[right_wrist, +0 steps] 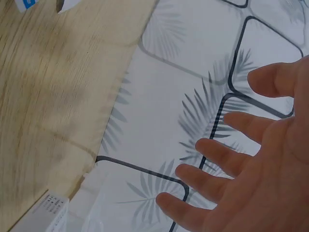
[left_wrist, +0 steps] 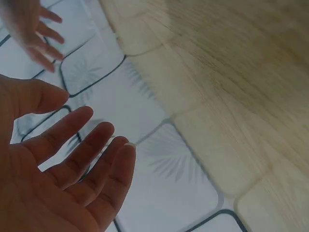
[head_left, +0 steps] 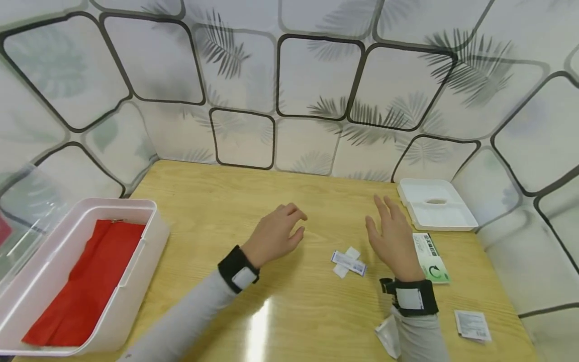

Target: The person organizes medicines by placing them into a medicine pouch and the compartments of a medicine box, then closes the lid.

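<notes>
the left hand (head_left: 275,236) is raised, fingers loosely bent with the thumb apart, and holds nothing. the right hand (head_left: 393,240) is spread wider, fingers nearly straight, its palm bare too. between them, nearer the right hand, a small, flat white packet with blue-violet print (head_left: 349,263) lies across a plain white flat strip (head_left: 340,271) on the pale wood-grain table (head_left: 294,322). the packet's long axis slants, one end pointing up towards the left hand's thumb side, the other down towards the right wrist; the strip crosses it, its far end leaning towards the right fingertips. the packet looks very light, thin and bendy, perhaps slick on the smooth tabletop, so a fingertip pinch at one overhanging end seems best. just outside the right hand, a flat white-and-green cardboard box (head_left: 431,259) lies lengthwise away from the body; it seems light but stiffer, easily gripped by its long sides
</notes>
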Tool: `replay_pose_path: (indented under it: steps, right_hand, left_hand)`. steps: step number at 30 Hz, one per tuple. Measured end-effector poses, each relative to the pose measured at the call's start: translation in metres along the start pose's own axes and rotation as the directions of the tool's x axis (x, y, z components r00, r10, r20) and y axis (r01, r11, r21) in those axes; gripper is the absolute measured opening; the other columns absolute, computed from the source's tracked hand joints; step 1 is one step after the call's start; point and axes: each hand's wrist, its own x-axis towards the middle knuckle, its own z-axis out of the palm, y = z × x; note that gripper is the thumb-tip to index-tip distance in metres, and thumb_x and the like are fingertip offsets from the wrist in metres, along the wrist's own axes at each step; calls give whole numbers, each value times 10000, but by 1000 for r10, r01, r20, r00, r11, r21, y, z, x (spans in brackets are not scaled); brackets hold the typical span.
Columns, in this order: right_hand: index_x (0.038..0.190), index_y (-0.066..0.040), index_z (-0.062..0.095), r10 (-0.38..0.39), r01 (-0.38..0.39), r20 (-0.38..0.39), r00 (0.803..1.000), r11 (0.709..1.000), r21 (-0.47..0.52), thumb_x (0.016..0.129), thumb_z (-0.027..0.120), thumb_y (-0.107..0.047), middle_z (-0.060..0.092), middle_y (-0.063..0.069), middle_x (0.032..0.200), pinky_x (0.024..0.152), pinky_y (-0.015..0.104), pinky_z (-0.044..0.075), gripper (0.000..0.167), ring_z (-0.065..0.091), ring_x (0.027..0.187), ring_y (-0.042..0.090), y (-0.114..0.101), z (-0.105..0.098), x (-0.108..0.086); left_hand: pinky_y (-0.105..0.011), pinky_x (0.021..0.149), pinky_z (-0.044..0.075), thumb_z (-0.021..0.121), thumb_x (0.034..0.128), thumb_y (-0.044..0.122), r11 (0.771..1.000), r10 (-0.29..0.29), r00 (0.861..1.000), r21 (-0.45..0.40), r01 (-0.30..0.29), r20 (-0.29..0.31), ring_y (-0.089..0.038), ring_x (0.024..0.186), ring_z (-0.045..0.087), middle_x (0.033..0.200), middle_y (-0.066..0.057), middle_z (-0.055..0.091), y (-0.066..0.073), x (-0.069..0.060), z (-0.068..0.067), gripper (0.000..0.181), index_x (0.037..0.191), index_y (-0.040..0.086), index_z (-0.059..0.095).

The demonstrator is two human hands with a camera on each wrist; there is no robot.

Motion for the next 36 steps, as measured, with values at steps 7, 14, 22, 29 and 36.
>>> replay_pose_path:
  steps: [7, 14, 22, 29, 36]
  right_hand:
    - [1613, -73, 236, 78, -78, -17, 997, 997, 16, 1072, 460, -364, 279, 325, 1577, 1043, 756, 294, 654, 298, 1413, 564, 10, -14, -1]
    - [1623, -130, 234, 143, -142, -24, 989, 989, 35, 1071, 456, -405, 284, 290, 1584, 1040, 764, 297, 655, 309, 1422, 536, 12, -15, 4]
    - [1599, -114, 306, 128, -123, -94, 987, 991, 57, 1067, 490, -337, 365, 277, 1543, 1066, 711, 325, 606, 368, 1398, 498, 20, -20, 1]
    - [1602, -139, 311, 113, -104, -111, 987, 991, 79, 1064, 498, -344, 387, 254, 1535, 1092, 674, 323, 606, 378, 1398, 486, 19, -21, 2]
    - [1605, -118, 290, 170, -165, -68, 983, 983, 82, 1075, 453, -372, 361, 252, 1546, 1101, 661, 321, 610, 361, 1410, 469, 19, -24, 0]
  left_hand:
    - [-338, 928, 530, 595, 1017, 257, 998, 60, 958, 3, -63, 280, -234, 1227, 561, 1338, -65, 582, 7, 103, 65, 387, 1373, 105, 594]
    - [-326, 994, 514, 607, 1018, 289, 985, 139, 919, 42, -165, 370, -240, 1320, 517, 1480, -58, 492, 40, 182, 115, 525, 1505, 153, 464]
    - [-431, 1094, 457, 498, 1066, 416, 976, 162, 885, 63, -210, 437, -244, 1551, 216, 1697, -11, 192, 95, 228, 139, 594, 1610, 339, 275]
    - [-386, 1165, 377, 459, 1077, 412, 975, 140, 889, 98, -201, 436, -235, 1535, 264, 1644, 10, 341, 113, 226, 134, 508, 1553, 236, 435]
    - [-406, 1003, 514, 509, 1062, 367, 961, 110, 920, 194, -195, 375, -205, 1262, 551, 1332, 52, 631, 103, 233, 147, 311, 1304, 261, 673]
